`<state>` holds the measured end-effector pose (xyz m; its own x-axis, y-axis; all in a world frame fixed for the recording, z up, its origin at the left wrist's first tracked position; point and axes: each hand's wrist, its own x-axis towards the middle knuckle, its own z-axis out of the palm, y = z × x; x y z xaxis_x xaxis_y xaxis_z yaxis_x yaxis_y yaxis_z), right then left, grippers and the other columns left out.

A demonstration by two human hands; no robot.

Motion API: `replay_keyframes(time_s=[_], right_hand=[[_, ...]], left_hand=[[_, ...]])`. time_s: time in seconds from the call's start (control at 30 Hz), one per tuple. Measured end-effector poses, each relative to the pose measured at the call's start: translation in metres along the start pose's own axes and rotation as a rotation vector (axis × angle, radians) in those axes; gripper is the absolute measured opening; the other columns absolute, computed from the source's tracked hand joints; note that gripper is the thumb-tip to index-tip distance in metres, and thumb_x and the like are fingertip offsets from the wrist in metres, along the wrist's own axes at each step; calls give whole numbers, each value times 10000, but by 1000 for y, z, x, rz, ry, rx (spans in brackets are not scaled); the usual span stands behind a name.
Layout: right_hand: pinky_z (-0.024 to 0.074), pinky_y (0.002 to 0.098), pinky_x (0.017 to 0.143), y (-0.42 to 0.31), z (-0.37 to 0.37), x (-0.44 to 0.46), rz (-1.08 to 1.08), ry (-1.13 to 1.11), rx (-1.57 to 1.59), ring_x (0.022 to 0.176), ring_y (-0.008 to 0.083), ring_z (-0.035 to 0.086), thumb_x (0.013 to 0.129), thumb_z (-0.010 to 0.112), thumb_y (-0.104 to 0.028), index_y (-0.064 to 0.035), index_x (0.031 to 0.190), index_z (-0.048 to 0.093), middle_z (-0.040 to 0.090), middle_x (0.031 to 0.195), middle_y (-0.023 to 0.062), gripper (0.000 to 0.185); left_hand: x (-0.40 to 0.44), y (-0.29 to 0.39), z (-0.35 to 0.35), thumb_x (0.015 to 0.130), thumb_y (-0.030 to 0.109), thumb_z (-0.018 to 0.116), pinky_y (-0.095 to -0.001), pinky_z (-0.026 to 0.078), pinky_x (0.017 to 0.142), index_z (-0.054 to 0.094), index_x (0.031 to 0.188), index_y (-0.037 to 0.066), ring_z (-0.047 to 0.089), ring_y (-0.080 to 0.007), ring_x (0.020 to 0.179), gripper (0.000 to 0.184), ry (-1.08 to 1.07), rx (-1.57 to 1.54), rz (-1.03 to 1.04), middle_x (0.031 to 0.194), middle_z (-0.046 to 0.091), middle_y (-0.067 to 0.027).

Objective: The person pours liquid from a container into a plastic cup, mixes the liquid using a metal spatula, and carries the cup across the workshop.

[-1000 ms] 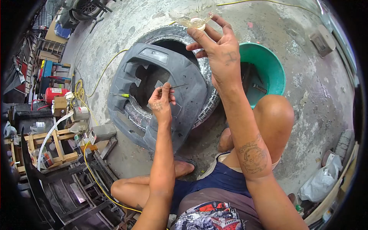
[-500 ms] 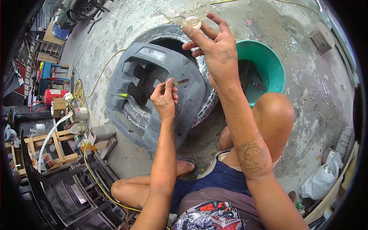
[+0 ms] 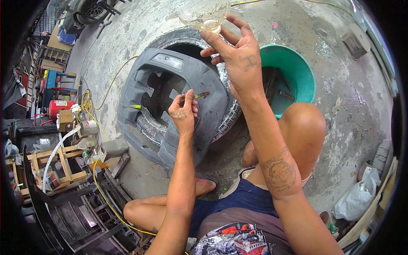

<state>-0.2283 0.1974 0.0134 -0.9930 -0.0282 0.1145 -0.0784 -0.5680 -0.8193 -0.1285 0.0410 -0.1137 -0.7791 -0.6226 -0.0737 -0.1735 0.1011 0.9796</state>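
Note:
My left hand (image 3: 182,111) is closed on a thin, narrow tool (image 3: 200,95), with a brassy middle and a brown tip pointing right; its exact kind is unclear. Under it lies a dark grey moulded plastic panel (image 3: 208,112) with a large opening, resting on a tyre (image 3: 229,121). Higher up, my right hand (image 3: 236,55) pinches the neck of a clear, cut-off plastic bottle (image 3: 204,15), its wide side up. Yellowish liquid seems to sit in its bottom. A yellow-green object (image 3: 136,106) lies at the panel's left side.
Right of the tyre stands a green tub (image 3: 293,63) with dark pieces inside. A yellow hose (image 3: 87,104) runs over the floor at left, beside a wooden pallet (image 3: 63,163) and clutter. A white plastic bag (image 3: 357,197) lies at the right edge.
My right hand and the cut-off bottle have shifted slightly left. The tool in my left hand has turned a little, its tip slightly lower. Both grips are unchanged.

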Motion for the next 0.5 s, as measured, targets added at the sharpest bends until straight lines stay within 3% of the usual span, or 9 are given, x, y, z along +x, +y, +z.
replay_keyframes(time_s=[0.5], right_hand=[[478,222,599,2,1,0,-7,-13,-4,708,151,696,837,819,-156,76,1416,347,717,1124,138,782]], left_hand=[[3,12,-8,939,256,741,-211,406,384,660,846,9,541,-70,468,277,14,-179,61,658,641,-45]])
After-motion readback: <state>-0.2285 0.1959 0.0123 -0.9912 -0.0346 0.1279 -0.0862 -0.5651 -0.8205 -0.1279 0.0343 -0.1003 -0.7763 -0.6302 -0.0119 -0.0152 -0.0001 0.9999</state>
